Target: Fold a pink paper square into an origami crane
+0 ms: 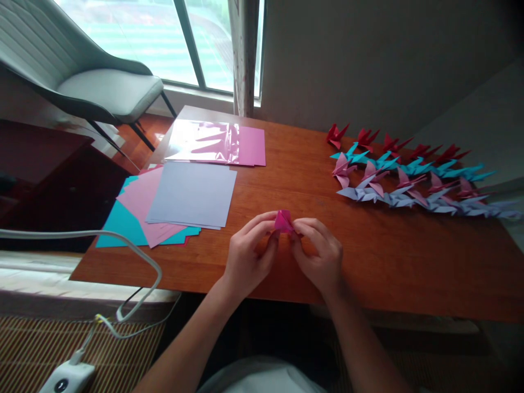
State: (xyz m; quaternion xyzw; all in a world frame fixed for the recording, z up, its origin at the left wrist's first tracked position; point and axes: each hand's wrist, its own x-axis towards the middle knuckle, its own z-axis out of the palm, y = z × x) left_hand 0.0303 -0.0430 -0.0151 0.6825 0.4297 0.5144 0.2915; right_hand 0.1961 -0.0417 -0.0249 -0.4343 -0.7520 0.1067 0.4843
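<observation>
A small piece of folded magenta origami paper (282, 221) is held up between my two hands, above the table's near edge. My left hand (251, 251) pinches its left side between thumb and fingers. On the other side, the fingertips of my right hand (320, 251) close on its right lower corner. The piece is compact, with a flat face toward me; its finer folds are too small to make out.
Folded paper cranes in red, turquoise (385, 161), pink and lavender (368, 194) stand in rows at the right. Left of my hands lie lavender sheets (192, 194), pink and turquoise sheets (123, 224), and a plastic-wrapped pink pack (251, 146). A white cable (139, 248) crosses the table's left corner.
</observation>
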